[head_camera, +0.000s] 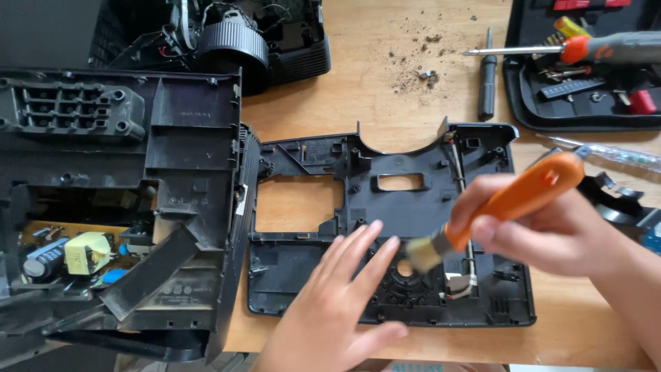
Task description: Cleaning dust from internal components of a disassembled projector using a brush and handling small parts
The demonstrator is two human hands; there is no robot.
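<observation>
Pressing flat, open left hand on black panel; right hand seemingly clenched around orange-handled brush.

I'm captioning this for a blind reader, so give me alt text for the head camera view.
A right hand holds an orange-handled brush, bristles over a black plastic cover panel on a wooden table, while the left hand presses the panel flat. An opened device with a circuit board lies to the left; screwdrivers lie behind.

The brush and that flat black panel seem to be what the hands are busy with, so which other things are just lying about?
In use:
left hand
right hand
brush
black panel

Lying about:
circuit board
black housing
screwdriver
tool case
lens unit
dirt crumbs
</observation>
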